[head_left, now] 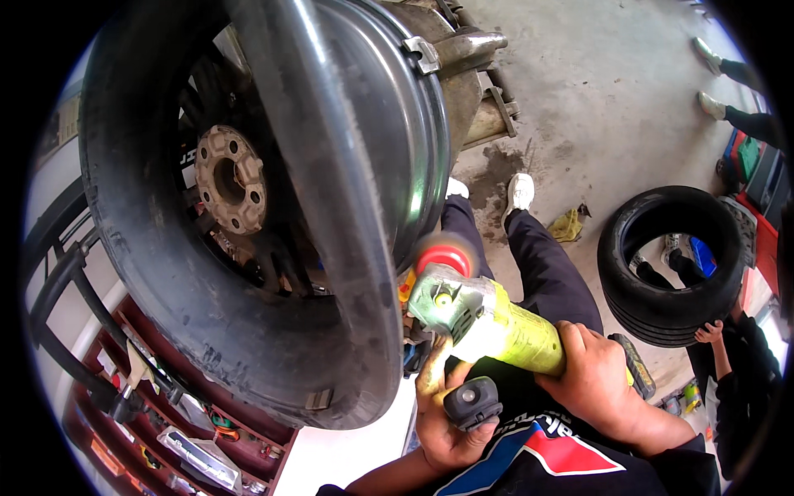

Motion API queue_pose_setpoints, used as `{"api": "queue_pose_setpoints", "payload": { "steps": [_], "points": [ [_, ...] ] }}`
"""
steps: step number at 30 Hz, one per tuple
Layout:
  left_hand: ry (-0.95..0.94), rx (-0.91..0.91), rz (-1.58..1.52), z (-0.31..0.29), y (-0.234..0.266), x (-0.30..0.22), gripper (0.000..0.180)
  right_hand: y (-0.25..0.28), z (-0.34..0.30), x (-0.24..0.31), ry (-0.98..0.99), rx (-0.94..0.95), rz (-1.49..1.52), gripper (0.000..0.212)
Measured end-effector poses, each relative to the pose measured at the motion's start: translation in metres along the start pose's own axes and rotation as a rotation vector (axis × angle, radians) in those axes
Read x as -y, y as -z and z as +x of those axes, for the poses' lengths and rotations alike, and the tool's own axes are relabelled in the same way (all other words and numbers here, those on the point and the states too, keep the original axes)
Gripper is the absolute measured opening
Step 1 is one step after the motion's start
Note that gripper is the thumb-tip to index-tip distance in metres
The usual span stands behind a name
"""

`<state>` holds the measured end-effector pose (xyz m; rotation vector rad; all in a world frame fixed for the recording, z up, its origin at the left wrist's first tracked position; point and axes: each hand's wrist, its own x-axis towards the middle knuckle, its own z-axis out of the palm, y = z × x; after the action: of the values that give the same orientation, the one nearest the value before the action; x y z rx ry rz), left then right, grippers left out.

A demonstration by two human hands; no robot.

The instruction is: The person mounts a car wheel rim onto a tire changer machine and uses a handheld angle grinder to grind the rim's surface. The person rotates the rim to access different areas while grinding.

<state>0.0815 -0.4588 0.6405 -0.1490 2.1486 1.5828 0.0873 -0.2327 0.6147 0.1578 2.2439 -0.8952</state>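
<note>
steadying the yellow-green grinder (529, 332), right-hand fingers (572, 341) encircle it and left-hand fingers (434, 372) hold its handle (470, 403), likely controlling the disc (447, 259).

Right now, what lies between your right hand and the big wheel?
In the head view, the yellow-green power tool lies between, its red disc nearest the wheel.
</note>
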Motion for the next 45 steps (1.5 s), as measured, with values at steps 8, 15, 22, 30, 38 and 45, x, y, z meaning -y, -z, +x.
{"api": "queue_pose_setpoints", "payload": {
  "steps": [8,15,22,30,38,45],
  "points": [
    [0.037,0.085,-0.137,0.017,0.005,-0.004,0.051,0.014,0.007,0.011,-0.067,-0.028,-0.047,0.062],
    [-0.185,0.145,0.009,0.063,-0.001,-0.016,0.061,0.026,0.014,0.009,-0.102,-0.147,-0.059,0.057],
    [-0.243,0.158,-0.099,0.124,-0.027,-0.036,0.054,0.05,0.042,-0.004,-0.193,-0.264,-0.011,0.044],
    [-0.419,0.274,-0.002,0.116,-0.064,-0.035,0.05,0.028,0.016,-0.043,-0.214,-0.314,0.349,0.045],
    [-0.311,0.224,0.25,0.075,-0.057,-0.028,0.067,-0.005,0.002,-0.053,-0.189,-0.105,0.353,0.062],
    [-0.347,0.244,0.311,0.09,-0.044,-0.034,0.07,0.007,0.018,-0.041,-0.184,-0.142,0.276,0.062]
  ]
}}
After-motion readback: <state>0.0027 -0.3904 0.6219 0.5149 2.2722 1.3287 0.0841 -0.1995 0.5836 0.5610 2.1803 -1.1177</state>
